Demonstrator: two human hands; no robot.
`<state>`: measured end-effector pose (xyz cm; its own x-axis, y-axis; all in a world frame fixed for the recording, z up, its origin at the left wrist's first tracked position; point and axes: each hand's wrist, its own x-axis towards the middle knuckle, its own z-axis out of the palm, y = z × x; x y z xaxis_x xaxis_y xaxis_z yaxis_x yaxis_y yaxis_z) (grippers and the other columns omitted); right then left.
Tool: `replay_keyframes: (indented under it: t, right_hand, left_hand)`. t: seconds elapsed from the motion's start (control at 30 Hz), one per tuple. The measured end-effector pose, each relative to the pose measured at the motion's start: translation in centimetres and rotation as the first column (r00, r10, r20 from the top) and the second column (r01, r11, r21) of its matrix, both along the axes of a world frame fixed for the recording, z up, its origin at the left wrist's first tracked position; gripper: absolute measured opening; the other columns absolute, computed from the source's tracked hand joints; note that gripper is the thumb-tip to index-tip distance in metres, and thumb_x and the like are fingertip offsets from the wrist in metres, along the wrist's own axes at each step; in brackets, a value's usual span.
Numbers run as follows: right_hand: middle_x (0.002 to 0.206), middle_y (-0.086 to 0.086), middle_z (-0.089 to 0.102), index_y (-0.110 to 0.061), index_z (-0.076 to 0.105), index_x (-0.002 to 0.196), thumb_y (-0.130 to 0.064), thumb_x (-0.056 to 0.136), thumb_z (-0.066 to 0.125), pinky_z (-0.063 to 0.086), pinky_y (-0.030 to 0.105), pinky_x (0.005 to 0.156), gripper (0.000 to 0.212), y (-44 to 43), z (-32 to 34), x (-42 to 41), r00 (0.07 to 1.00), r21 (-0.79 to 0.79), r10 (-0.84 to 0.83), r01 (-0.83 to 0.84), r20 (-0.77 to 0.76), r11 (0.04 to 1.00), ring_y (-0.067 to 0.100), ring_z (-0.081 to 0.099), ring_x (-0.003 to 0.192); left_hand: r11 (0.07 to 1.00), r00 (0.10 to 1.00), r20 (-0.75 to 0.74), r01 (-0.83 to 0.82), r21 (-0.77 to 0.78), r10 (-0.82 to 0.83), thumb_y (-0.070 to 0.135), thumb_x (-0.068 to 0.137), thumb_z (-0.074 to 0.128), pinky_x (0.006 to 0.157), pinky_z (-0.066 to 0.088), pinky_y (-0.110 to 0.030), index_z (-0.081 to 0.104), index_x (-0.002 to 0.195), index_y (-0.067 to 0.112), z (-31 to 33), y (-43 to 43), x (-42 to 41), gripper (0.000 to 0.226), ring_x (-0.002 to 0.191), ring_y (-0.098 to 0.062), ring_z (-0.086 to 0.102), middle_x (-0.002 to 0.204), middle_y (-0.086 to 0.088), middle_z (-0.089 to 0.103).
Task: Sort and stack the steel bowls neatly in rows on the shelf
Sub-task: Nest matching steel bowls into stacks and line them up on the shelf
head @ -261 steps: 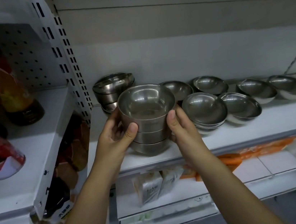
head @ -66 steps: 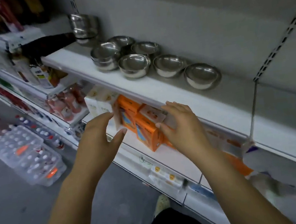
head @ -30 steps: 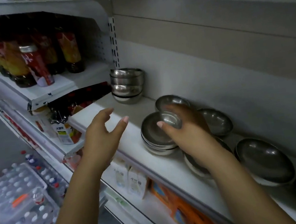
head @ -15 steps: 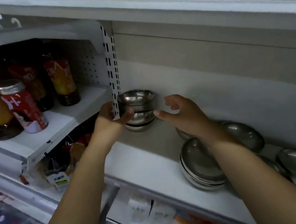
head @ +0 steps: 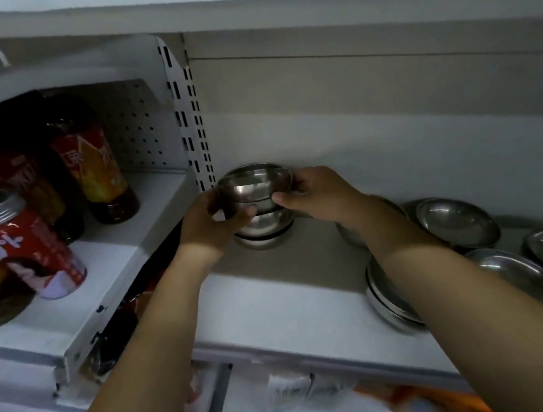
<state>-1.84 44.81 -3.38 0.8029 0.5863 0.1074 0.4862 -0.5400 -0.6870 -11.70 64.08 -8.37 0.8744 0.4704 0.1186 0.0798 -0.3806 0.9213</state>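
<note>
Gripping the stack of round steel bowls at the back-left corner of the white metal shelf, the left hand stays curled round it; the right hand now clasps it too (previously apart). The right forearm partly hides the shallow steel bowls.

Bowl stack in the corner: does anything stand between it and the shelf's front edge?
Nothing visible does. The left hand and right hand grip the bowl stack from its sides, and the shelf in front of it is bare; the other bowls lie off to the right.
</note>
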Motion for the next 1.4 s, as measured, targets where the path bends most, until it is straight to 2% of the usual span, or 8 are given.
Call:
replay_keyframes:
  t: [0.2, 0.37, 0.53, 0.77, 0.97, 1.13, 1.33, 1.4]
  right_hand:
    - [0.113, -0.002, 0.075, -0.025, 0.072, 0.115, -0.041, 0.085, 0.079, 0.052, 0.043, 0.1, 0.035, 0.2, 0.6, -0.8, 0.999, 0.178, -0.051, 0.05, 0.005, 0.983, 0.015, 0.068, 0.109]
    - [0.118, -0.009, 0.072, -0.026, 0.072, 0.117, -0.042, 0.081, 0.081, 0.049, 0.03, 0.104, 0.04, -0.5, 1.8, -3.2, 0.993, 0.34, -0.116, 0.116, -0.02, 0.933, 0.004, 0.064, 0.114]
    - [0.111, -0.019, 0.073, -0.033, 0.073, 0.115, -0.043, 0.08, 0.082, 0.051, 0.024, 0.097, 0.038, -0.5, 1.2, -6.3, 0.987, 0.449, -0.148, 0.16, -0.063, 0.879, -0.004, 0.063, 0.113]
    - [0.102, -0.013, 0.077, -0.03, 0.077, 0.105, -0.051, 0.066, 0.087, 0.055, 0.034, 0.098, 0.045, -0.9, -0.6, -10.6, 0.978, 0.524, -0.119, 0.194, -0.173, 0.829, 0.004, 0.07, 0.103]
    - [0.116, -0.029, 0.068, -0.047, 0.063, 0.121, -0.056, 0.066, 0.083, 0.046, 0.014, 0.096, 0.059, -2.8, -3.3, -13.8, 0.991, 0.469, -0.121, 0.133, -0.055, 0.873, -0.008, 0.06, 0.114]
    - [0.112, -0.052, 0.056, -0.057, 0.049, 0.125, -0.052, 0.067, 0.082, 0.046, 0.006, 0.091, 0.068, -4.3, -5.3, -14.6, 0.993, 0.401, -0.064, 0.097, -0.095, 0.911, -0.013, 0.059, 0.111]
    - [0.112, -0.044, 0.061, -0.062, 0.05, 0.12, -0.052, 0.069, 0.081, 0.044, 0.008, 0.093, 0.061, -5.3, -7.3, -15.2, 0.993, 0.366, -0.046, 0.083, -0.107, 0.927, -0.012, 0.059, 0.112]
    - [0.122, -0.031, 0.063, -0.064, 0.051, 0.121, -0.055, 0.07, 0.081, 0.045, 0.018, 0.101, 0.06, -5.7, -7.8, -15.2, 0.993, 0.351, -0.042, 0.078, -0.108, 0.933, -0.006, 0.058, 0.118]
  left_hand:
    - [1.0, 0.991, 0.136, 0.011, -0.026, -0.007, 0.031, 0.076, 0.088, 0.088, 0.042, -0.007, 0.062, 0.133, 0.025, 1.6, 0.3, -0.1, 0.063, 0.117, 0.005, 0.058, 0.129, 0.013, 0.067]
    - [0.998, 0.965, 0.26, -0.013, -0.063, 0.029, 0.037, 0.071, 0.091, 0.107, 0.049, -0.035, 0.059, 0.135, 0.027, 2.9, -0.2, -1.9, 0.072, 0.121, 0.003, 0.058, 0.129, 0.018, 0.066]
    - [0.985, 0.944, 0.33, 0.038, -0.168, 0.02, 0.037, 0.063, 0.094, 0.099, 0.054, -0.027, 0.064, 0.122, 0.038, 3.1, -1.1, -4.8, 0.066, 0.113, 0.004, 0.064, 0.129, 0.01, 0.067]
    - [0.963, 0.964, 0.268, 0.071, -0.259, 0.001, 0.037, 0.063, 0.092, 0.106, 0.053, -0.035, 0.063, 0.123, 0.031, 2.0, -1.8, -9.7, 0.067, 0.117, -0.004, 0.066, 0.126, 0.006, 0.07]
    - [0.965, 0.98, 0.197, 0.065, -0.254, -0.014, 0.048, 0.054, 0.093, 0.107, 0.052, -0.044, 0.062, 0.133, 0.028, -1.7, -1.8, -12.5, 0.087, 0.124, -0.016, 0.064, 0.139, -0.005, 0.061]
    - [0.979, 0.99, 0.131, 0.076, -0.191, -0.051, 0.055, 0.051, 0.092, 0.111, 0.048, -0.04, 0.057, 0.139, 0.044, -3.8, -2.8, -13.6, 0.095, 0.13, -0.006, 0.057, 0.141, 0.013, 0.054]
    - [0.991, 0.994, 0.053, 0.101, -0.091, -0.097, 0.046, 0.061, 0.091, 0.109, 0.042, -0.022, 0.049, 0.147, 0.038, -4.2, -3.6, -14.6, 0.096, 0.13, 0.004, 0.049, 0.142, 0.019, 0.048]
    - [0.996, 0.996, 0.0, 0.09, -0.027, -0.09, 0.052, 0.058, 0.086, 0.104, 0.036, -0.013, 0.04, 0.152, 0.04, -4.0, -4.1, -14.7, 0.105, 0.128, 0.009, 0.044, 0.145, 0.023, 0.04]
